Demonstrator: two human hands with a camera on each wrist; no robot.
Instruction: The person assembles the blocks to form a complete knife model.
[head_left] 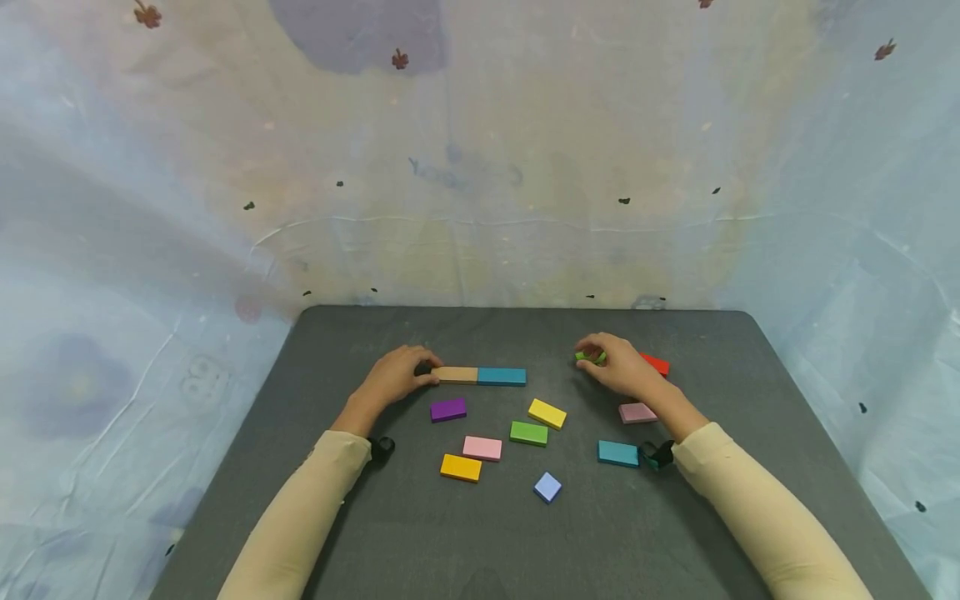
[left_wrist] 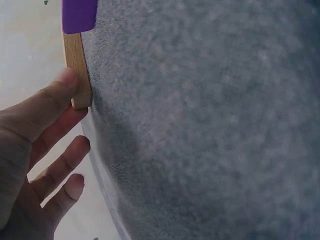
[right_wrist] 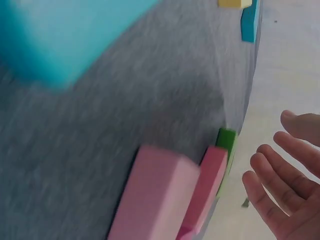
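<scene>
My left hand (head_left: 403, 369) pinches the left end of a plain wooden block (head_left: 456, 375) between thumb and fingers. That block (left_wrist: 76, 70) lies on the table, end to end with a blue block (head_left: 502, 377). In the left wrist view a nearer purple block (left_wrist: 80, 15) covers its far part. My right hand (head_left: 617, 363) is over the right side, with a green block (head_left: 589, 357) showing by its thumb and fingers. In the right wrist view the fingers (right_wrist: 274, 167) are spread and nothing is between them; the green block (right_wrist: 226, 145) lies apart from them.
A red block (head_left: 656, 364) and a pink block (head_left: 637, 412) lie beside the right forearm, a teal block (head_left: 618, 453) nearer. Several other coloured blocks, including a green one (head_left: 528, 433), are scattered mid-table. A printed curtain (head_left: 480, 167) hangs behind the dark table (head_left: 420, 533).
</scene>
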